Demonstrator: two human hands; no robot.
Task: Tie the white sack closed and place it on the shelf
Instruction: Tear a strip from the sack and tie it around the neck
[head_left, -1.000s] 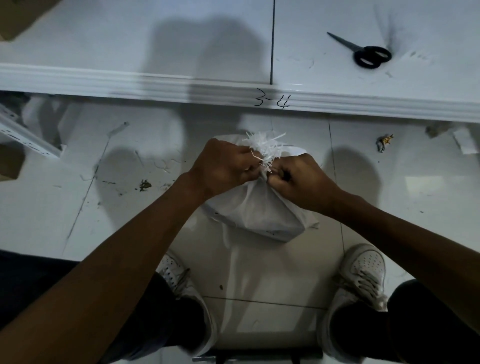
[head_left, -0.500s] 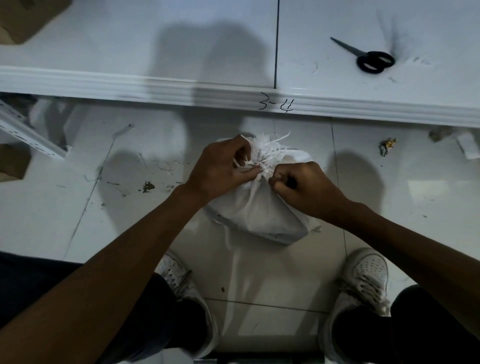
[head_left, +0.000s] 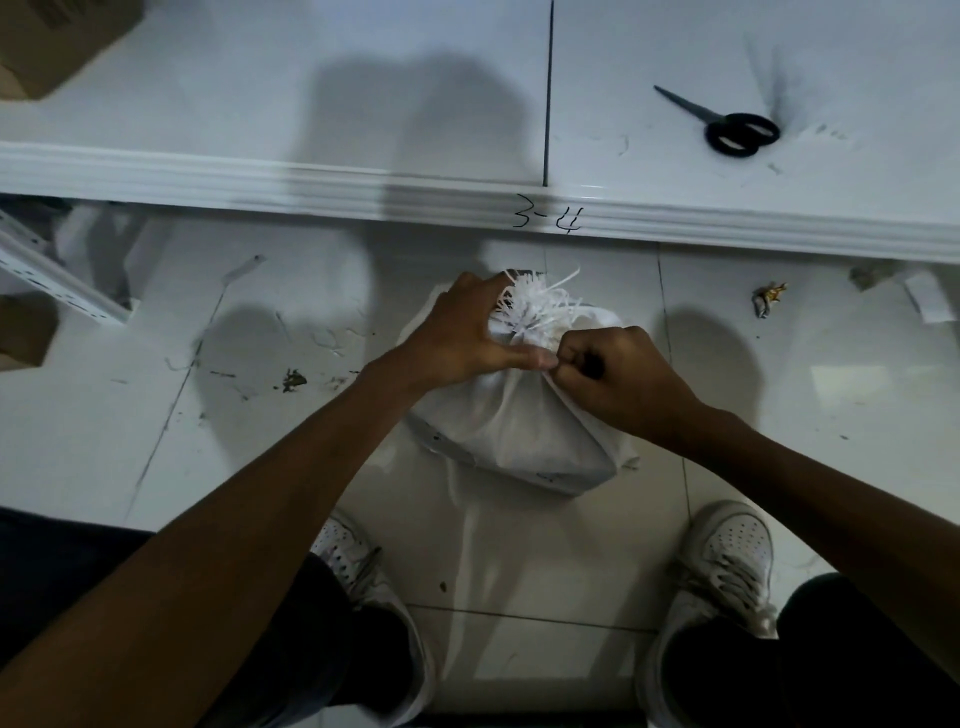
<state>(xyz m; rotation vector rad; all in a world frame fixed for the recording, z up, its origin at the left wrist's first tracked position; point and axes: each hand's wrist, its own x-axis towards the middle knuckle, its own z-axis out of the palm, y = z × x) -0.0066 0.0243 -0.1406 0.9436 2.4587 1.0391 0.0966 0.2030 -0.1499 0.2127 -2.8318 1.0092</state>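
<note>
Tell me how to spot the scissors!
Look at the long white shelf running across the top, above the floor. On its right part, past the dark seam, lie the black-handled metal scissors. They are the only dark thing there; the brown cardboard box sits far left.

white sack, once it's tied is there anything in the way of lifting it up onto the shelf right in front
Nothing visible blocks it. The white woven sack sits on the floor just below the white shelf, whose surface straight ahead is bare. The black-handled scissors lie off to the right and a brown cardboard box sits at the far left corner.
</note>
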